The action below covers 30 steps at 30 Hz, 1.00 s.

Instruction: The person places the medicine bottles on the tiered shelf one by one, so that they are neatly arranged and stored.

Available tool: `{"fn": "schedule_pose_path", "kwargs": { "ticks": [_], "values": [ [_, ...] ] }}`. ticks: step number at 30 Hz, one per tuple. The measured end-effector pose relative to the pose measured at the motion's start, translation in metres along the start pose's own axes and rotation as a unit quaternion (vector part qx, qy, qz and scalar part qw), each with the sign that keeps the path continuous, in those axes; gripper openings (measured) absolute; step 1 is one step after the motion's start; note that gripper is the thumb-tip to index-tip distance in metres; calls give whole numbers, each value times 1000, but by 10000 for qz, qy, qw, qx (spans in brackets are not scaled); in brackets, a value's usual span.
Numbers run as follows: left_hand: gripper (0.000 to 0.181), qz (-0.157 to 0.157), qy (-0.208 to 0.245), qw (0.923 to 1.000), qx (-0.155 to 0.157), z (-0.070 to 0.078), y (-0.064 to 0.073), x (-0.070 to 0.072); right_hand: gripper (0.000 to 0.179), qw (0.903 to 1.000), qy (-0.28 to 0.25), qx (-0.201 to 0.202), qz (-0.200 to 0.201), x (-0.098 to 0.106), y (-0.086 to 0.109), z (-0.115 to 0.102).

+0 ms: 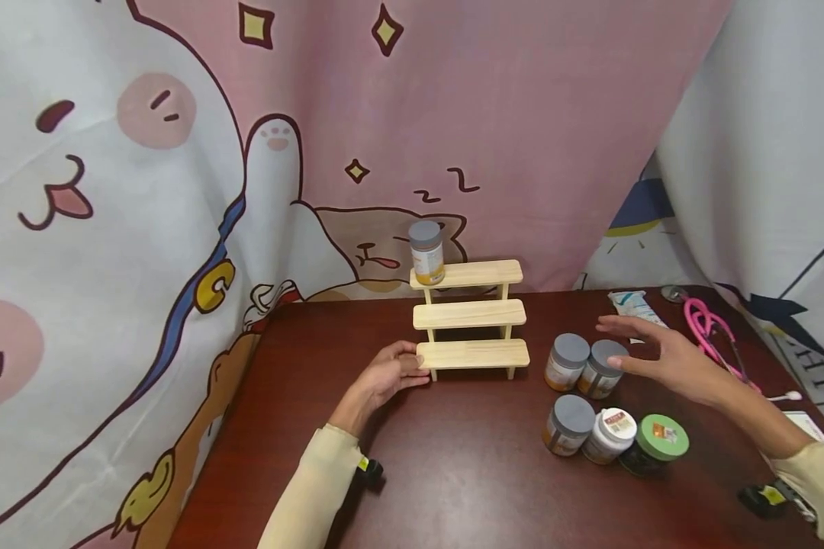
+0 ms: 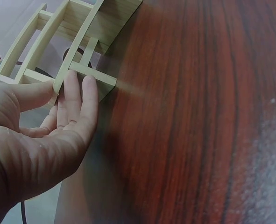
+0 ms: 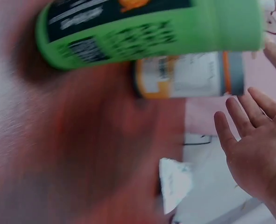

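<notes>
A three-tier wooden display stand (image 1: 472,353) stands near the back of the table. My left hand (image 1: 393,367) grips the left end of its lowest step, thumb on top and fingers beneath, as the left wrist view shows. One grey-lidded jar (image 1: 427,255) sits on the top step's left end. My right hand (image 1: 666,354) is spread beside another grey-lidded jar (image 1: 600,371), its thumb overlapping the lid in the head view. Left of that jar is a similar jar (image 1: 567,363). In front stand a third grey-lidded jar (image 1: 568,427), a white bottle (image 1: 609,437) and a green-lidded jar (image 1: 655,444).
Behind the right hand lie a white-and-blue packet (image 1: 635,306) and a pink stethoscope (image 1: 710,328). A printed cartoon curtain (image 1: 522,137) hangs along the back and left of the dark red wooden table (image 1: 453,473). The right wrist view is blurred.
</notes>
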<state>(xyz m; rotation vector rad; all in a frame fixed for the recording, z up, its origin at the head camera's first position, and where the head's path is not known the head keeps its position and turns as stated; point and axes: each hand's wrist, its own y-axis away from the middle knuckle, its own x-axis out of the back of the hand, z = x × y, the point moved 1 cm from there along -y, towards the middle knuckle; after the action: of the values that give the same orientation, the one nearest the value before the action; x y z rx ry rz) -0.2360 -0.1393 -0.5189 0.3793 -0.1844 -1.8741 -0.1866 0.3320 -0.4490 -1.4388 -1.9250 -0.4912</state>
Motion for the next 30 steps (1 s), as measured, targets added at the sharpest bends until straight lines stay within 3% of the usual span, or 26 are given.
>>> {"fn": "schedule_pose_path", "kwargs": {
  "ticks": [9, 22, 30],
  "values": [
    [26, 0, 48, 10000, -27, -2, -2, 1, 67, 9997, -143, -34, -219, -7, 6, 24],
    [28, 7, 122, 9999, 5, 0, -1, 0, 59, 9973, -727, -66, 7, -21, 9, 32],
    [29, 8, 112, 9999, 61, -1, 0, 0, 56, 9966, -808, -91, -105, -18, 6, 34]
  ]
}}
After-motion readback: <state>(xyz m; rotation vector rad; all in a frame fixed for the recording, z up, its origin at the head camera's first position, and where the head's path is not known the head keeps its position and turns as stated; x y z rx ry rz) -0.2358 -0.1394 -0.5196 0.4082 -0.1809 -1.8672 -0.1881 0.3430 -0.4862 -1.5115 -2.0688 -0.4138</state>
